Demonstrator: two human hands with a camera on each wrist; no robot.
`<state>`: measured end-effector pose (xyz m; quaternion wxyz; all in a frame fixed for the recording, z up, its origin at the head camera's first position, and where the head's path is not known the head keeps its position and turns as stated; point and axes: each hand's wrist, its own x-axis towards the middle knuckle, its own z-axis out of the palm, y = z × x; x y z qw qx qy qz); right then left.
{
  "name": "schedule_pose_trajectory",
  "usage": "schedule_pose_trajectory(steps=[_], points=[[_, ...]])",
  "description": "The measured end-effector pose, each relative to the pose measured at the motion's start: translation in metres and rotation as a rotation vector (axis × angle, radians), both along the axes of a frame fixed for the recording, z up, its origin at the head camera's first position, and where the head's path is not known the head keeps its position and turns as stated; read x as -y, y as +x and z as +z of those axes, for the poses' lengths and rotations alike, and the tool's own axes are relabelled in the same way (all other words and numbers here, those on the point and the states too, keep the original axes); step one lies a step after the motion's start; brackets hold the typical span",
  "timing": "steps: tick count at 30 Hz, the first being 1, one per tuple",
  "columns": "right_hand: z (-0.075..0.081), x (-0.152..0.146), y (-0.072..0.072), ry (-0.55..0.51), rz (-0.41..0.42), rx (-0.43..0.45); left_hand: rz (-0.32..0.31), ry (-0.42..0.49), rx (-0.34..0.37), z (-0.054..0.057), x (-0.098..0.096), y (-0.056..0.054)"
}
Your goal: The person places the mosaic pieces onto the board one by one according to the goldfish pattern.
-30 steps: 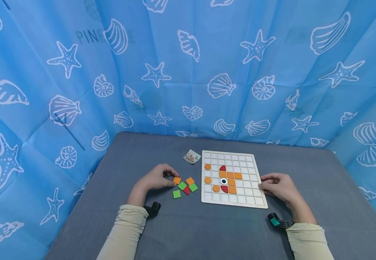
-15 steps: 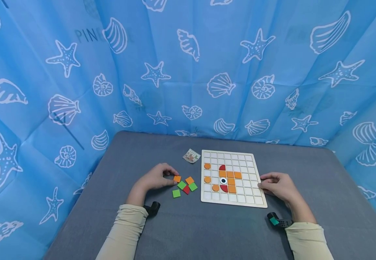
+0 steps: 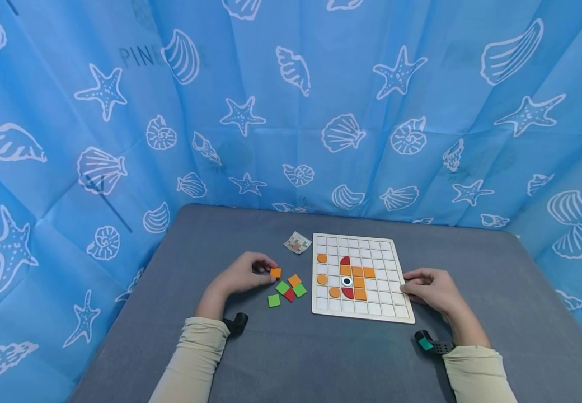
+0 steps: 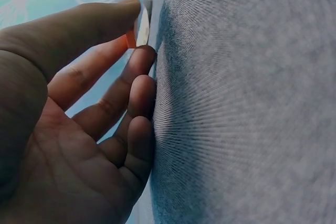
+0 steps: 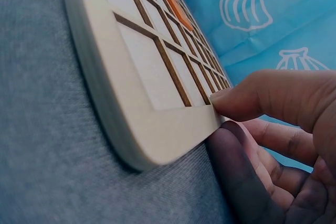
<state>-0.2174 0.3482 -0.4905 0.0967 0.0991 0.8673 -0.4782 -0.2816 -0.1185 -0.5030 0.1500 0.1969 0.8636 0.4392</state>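
An orange square tile (image 3: pixel 275 273) is pinched, tipped up, between thumb and finger of my left hand (image 3: pixel 243 273). The left wrist view shows the tile (image 4: pixel 131 38) edge-on by the thumb tip, the other fingers curled low over the cloth. My right hand (image 3: pixel 434 290) grips the right edge of a pale wooden grid board (image 3: pixel 385 286). In the right wrist view its thumb presses the top of the rim (image 5: pixel 142 129), fingers at the board's side. Orange squares (image 3: pixel 360 294), orange rounds (image 3: pixel 322 258), red quarter-rounds (image 3: pixel 345 261) and an eye tile (image 3: pixel 346 281) lie in the cells.
Between left hand and board lie loose square tiles: an orange one (image 3: pixel 294 280), a red one (image 3: pixel 289 294) and several green ones (image 3: pixel 273 300). A small picture card (image 3: pixel 297 242) rests behind them. A blue shell-print curtain (image 3: pixel 291 112) hangs behind the grey table (image 3: pixel 321 358).
The left hand has tipped the orange tile up and shifted it slightly right, apart from the loose tiles. The right hand and the board stay where they were.
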Motion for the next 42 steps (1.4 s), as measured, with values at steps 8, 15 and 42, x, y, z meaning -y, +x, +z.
schedule_pose_trajectory(steps=[8, 15, 42], points=[[0.0, 0.0, 0.0, 0.002, -0.002, -0.006, 0.038, -0.007, -0.02, 0.006, -0.008, 0.002], [-0.001, 0.0, 0.0, 0.004, 0.001, -0.011, 0.024, 0.023, -0.05, 0.017, -0.032, 0.004], [-0.005, -0.002, -0.001, 0.013, 0.003, -0.022, -0.203, -0.057, -0.154, 0.029, -0.199, 0.009]])
